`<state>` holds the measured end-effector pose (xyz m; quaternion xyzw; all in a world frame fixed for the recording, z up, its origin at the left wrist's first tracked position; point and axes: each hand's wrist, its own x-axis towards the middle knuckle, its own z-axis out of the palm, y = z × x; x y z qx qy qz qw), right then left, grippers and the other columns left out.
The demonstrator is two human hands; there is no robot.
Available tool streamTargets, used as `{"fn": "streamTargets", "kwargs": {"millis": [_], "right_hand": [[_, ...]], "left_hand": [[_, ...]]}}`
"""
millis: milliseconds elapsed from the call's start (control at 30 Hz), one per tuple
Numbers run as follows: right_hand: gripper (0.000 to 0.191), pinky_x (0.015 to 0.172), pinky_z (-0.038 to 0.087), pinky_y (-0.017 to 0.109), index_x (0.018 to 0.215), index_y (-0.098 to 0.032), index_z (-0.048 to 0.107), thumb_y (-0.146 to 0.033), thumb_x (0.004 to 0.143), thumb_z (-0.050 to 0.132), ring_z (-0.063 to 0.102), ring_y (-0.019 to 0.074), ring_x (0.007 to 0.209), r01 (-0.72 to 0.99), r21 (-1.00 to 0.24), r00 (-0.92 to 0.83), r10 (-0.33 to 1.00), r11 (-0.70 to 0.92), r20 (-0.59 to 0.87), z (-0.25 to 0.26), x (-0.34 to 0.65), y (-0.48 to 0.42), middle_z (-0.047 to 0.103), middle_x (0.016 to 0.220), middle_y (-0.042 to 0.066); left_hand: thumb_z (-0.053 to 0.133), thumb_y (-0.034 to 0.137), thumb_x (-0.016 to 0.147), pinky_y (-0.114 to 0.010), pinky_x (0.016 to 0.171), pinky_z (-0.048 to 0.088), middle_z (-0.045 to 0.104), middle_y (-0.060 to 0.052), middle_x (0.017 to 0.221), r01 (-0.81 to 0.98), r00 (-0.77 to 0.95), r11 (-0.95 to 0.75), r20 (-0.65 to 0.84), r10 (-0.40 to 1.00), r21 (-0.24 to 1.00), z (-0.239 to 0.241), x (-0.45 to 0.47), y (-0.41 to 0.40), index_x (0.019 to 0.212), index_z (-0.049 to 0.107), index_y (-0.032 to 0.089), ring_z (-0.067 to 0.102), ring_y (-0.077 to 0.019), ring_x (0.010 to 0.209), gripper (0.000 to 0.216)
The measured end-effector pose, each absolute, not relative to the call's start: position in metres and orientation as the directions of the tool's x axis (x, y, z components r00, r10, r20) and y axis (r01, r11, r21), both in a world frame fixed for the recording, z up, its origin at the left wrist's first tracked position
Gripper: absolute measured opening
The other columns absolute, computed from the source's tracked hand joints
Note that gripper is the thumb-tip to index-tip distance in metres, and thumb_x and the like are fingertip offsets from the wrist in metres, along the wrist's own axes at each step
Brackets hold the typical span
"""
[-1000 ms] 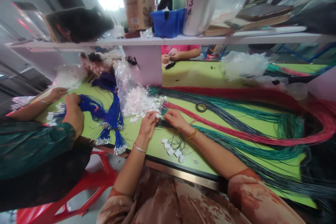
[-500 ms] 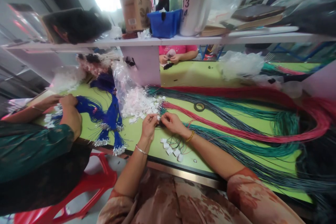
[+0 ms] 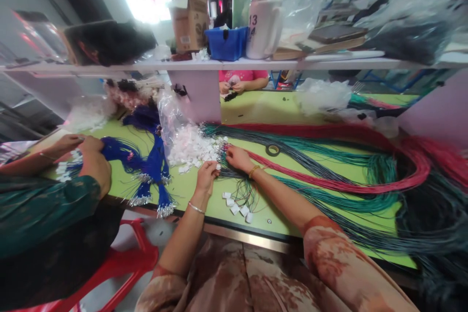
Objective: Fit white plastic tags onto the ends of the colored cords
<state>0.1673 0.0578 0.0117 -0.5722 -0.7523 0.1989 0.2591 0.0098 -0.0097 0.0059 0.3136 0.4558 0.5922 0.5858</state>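
My left hand [image 3: 207, 175] is curled in a pinch beside the pile of small white connectors [image 3: 192, 148], with what looks like one connector at its fingertips. A little farther back, my right hand [image 3: 237, 157] reaches the stripped ends of the dark wire bundle [image 3: 234, 173], its fingers closed on a strand there. The two hands are a short way apart. Several wires fitted with white connectors [image 3: 238, 206] lie near the table's front edge, just below my hands.
Long red [image 3: 329, 184] and green wire bundles [image 3: 369, 171] loop to the right, with a tape roll [image 3: 272, 150] among them. At left a co-worker's hands [image 3: 91, 156] work blue wires [image 3: 151, 161] above a red chair [image 3: 124, 263]. A shelf [image 3: 256, 64] carries a blue bin [image 3: 226, 44].
My right hand has parted from my left and moved up to the wire ends. The view has shifted slightly left and down.
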Motion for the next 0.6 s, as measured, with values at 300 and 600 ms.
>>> {"fn": "streamTargets", "kwargs": {"millis": [300,600], "right_hand": [[0.013,0.061,0.032,0.024,0.074,-0.018,0.050,-0.029,0.082,0.046,0.042,0.0127,0.062,0.508,-0.804,-0.158,0.951,0.308,0.265,0.019,0.167,0.051,0.053,0.068,-0.001],[0.021,0.055,0.030,0.022,0.065,-0.015,0.057,-0.036,0.069,0.054,0.039,0.0091,0.056,0.218,-0.954,-0.233,0.960,0.207,0.156,0.030,0.162,0.020,0.049,0.058,-0.004]], "left_hand": [[0.075,0.029,0.061,-0.020,0.058,0.042,0.061,0.000,0.073,-0.469,-0.069,0.097,-0.146,0.987,0.878,0.010,0.009,-0.014,0.077,0.062,0.014,0.054,-0.0075,0.061,0.026],[0.072,0.025,0.068,-0.021,0.062,0.044,0.062,-0.001,0.077,-0.580,0.021,0.101,-0.108,0.994,0.809,0.006,0.009,-0.010,0.081,0.062,0.015,0.055,-0.0080,0.064,0.019]]}}
